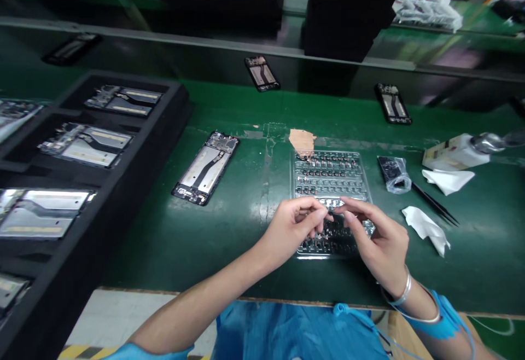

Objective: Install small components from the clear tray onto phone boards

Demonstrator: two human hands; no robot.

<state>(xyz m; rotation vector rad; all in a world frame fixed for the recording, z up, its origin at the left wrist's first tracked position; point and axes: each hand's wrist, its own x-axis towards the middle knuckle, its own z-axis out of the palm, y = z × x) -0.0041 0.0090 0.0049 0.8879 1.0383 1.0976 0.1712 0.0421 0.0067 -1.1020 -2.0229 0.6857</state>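
My left hand [296, 220] and my right hand [379, 235] meet over a clear plastic tray [365, 182]. Thumb and fingers of each are pinched together, and a tiny dark piece seems to sit between the fingertips, too small to name. Rows of small dark electronic parts [324, 173] fill many of the tray's pockets; some pockets nearer the middle look bare. Both hands hide part of the tray's lower half. Left of it, an opened phone body [205, 168] lies on the green bench with its inside facing up.
A black foam tray [164, 125] holding several opened phones stands at left. Black tweezers [435, 204], white wipes [426, 228], a bagged black item [394, 174] and a bottle [456, 152] lie or stand at right. Two more phones [262, 74] rest near the back ledge.
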